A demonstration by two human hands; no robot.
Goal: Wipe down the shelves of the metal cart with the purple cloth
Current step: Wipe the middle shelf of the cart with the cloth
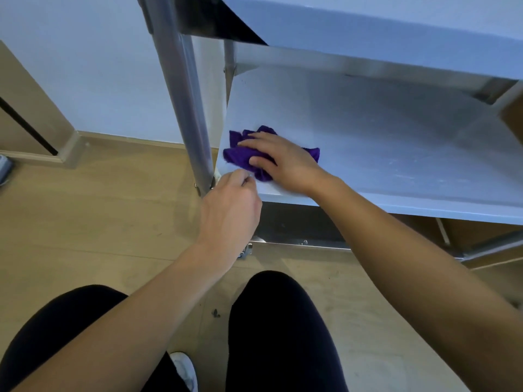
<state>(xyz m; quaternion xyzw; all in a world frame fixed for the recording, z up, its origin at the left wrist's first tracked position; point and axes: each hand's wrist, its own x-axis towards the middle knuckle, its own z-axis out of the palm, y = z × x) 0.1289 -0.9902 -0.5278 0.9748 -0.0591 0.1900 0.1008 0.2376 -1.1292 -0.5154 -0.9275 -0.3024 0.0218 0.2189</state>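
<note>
The metal cart's middle shelf (pixel 382 131) is a flat steel sheet seen from above. A crumpled purple cloth (pixel 240 157) lies on its front left corner. My right hand (pixel 283 159) presses flat on the cloth, fingers spread over it. My left hand (pixel 230 205) curls around the shelf's front left corner beside the cart's upright post (pixel 181 89), its fingertips hidden under the edge. The top shelf (pixel 382 26) overhangs at the upper right.
A lower steel rail of the cart (pixel 297 244) runs just in front of my knees. The wooden floor (pixel 99 207) spreads to the left, meeting a white wall (pixel 93 66) and baseboard. A brown door frame (pixel 25 114) stands at far left.
</note>
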